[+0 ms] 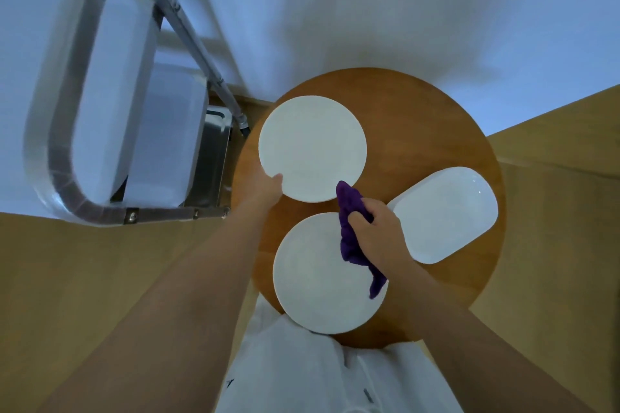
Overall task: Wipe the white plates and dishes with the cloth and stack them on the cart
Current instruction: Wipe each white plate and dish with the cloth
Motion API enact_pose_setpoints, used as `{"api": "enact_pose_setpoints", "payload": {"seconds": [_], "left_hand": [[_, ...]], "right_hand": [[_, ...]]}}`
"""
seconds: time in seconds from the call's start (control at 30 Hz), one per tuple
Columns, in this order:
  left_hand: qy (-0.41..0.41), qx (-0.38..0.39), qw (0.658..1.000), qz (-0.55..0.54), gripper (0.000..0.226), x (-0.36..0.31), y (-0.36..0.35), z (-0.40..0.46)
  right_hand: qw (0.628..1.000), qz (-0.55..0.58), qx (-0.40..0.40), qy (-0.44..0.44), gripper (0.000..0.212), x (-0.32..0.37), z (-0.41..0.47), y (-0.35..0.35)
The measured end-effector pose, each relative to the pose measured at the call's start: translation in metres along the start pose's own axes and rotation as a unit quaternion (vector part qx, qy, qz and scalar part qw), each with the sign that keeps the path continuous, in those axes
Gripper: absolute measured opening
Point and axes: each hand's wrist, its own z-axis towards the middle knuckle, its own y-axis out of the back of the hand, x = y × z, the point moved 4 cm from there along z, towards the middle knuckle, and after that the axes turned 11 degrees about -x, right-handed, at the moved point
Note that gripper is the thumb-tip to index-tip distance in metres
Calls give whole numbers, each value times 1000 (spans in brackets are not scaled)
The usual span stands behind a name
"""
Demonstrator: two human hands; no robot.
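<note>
The left hand (268, 189) holds the far plate (312, 147) by its rim. The right hand (375, 228) squeezes the cloth (350, 238) over the near plate (322, 278).

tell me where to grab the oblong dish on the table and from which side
Probably by a long edge of the oblong dish, near its middle, thumb on the raised rim and fingers under. It lies flat and diagonal on the round table, so the right side is free. The right hand holds the purple cloth; the left hand holds a plate.

Round wooden table (419, 117) stands centre frame, w/ tan floor (84, 278) at its sides & white wall (369, 3) behind.
</note>
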Motion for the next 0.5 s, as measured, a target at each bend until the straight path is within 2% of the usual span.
{"api": "enact_pose_setpoints", "payload": {"seconds": [0.07,0.17,0.3,0.37,0.5], "left_hand": [[-10,-12,999,47,67,4,2,0],[-16,-25,998,61,72,1,6,2],[-39,-57,995,73,62,-9,12,4],[-44,-71,995,46,50,-12,15,4],[-9,-48,995,-84,36,-18,19,-5]], "right_hand": [[1000,25,8,0,10,8,3,0],[1000,17,-13,16,10,17,6,4],[999,29,-23,17,12,22,7,5],[999,37,-31,19,13,26,6,6],[998,40,-49,27,14,35,7,11]]}}
